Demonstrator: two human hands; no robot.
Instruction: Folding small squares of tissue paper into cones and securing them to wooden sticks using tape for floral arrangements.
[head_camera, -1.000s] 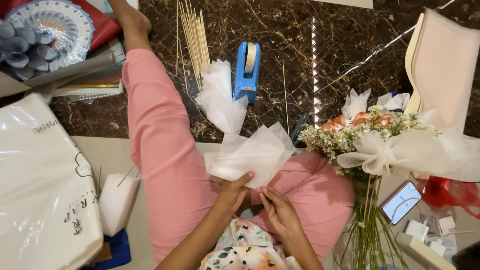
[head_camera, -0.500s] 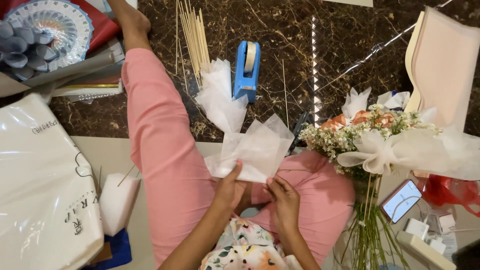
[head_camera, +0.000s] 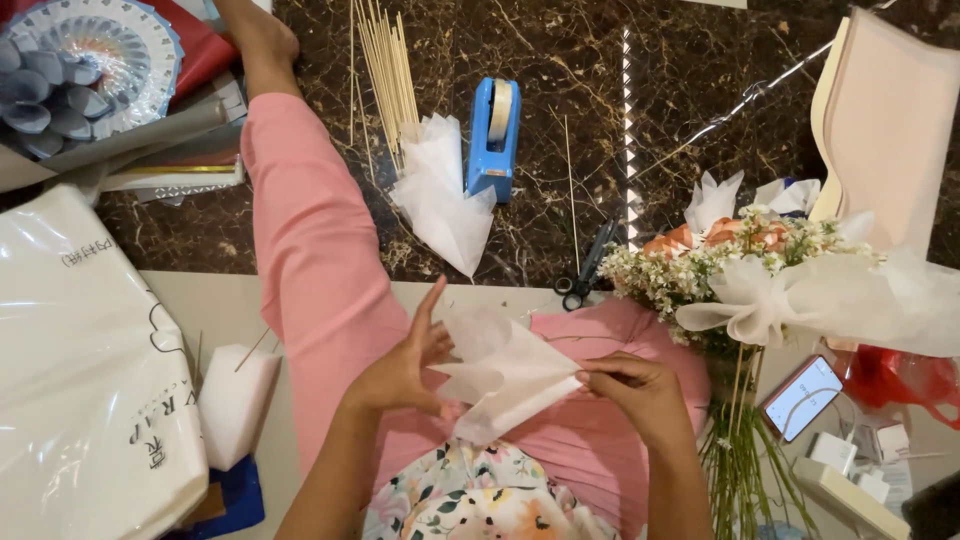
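Both hands work a sheet of white tissue paper (head_camera: 505, 375) held over the lap, above the pink trouser legs (head_camera: 320, 270). The left hand (head_camera: 400, 370) supports the sheet's left edge with fingers mostly extended, the index finger raised and the thumb pressed against the paper. The right hand (head_camera: 640, 392) has its fingers curled closed, pinching the sheet's right fold.

On the dark marble floor ahead lie a second folded piece of white tissue (head_camera: 440, 195), a bundle of thin wooden sticks (head_camera: 385, 60) and a blue tape dispenser (head_camera: 495, 135), standing just beside the tissue. Black scissors (head_camera: 585, 270) lie near the right knee.

To the right rests a bouquet (head_camera: 740, 260) of orange and small white flowers in white wrap with a bow, green stems trailing toward the near edge. Behind it stands a roll of pale pink paper (head_camera: 890, 120). A phone (head_camera: 803, 397) with lit screen lies below the bouquet.

At left, a large white plastic-wrapped package (head_camera: 80, 380) bearing dark print, a white foam block (head_camera: 237, 400) and a round patterned pack (head_camera: 95, 45) at top left.
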